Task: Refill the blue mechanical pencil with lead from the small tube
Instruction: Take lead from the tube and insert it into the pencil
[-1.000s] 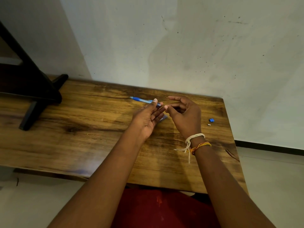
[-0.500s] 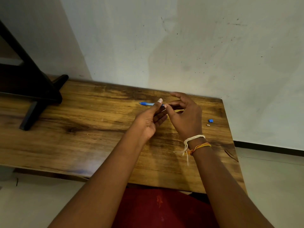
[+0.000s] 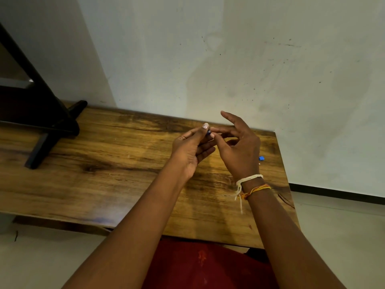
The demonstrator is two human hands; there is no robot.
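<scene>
My left hand (image 3: 192, 150) holds the blue mechanical pencil (image 3: 209, 132) above the wooden table (image 3: 116, 163). Only a short blue bit of it shows between the fingertips; the rest is hidden in the hand. My right hand (image 3: 239, 155) has its thumb and forefinger pinched at that same end, with the other fingers spread. Anything as thin as a lead between them is too small to see. The small tube is not visible. A small blue cap (image 3: 261, 158) lies on the table just right of my right hand.
A black stand (image 3: 52, 130) with a foot rests on the table's far left. A white wall rises right behind the table. The table's right edge (image 3: 286, 184) is close to my right wrist. A tiny pale piece (image 3: 259, 163) lies below the cap.
The pencil's blue barrel, which stuck out to the left, has drawn in until only its end shows. Both hands have lifted slightly and my right fingers have spread.
</scene>
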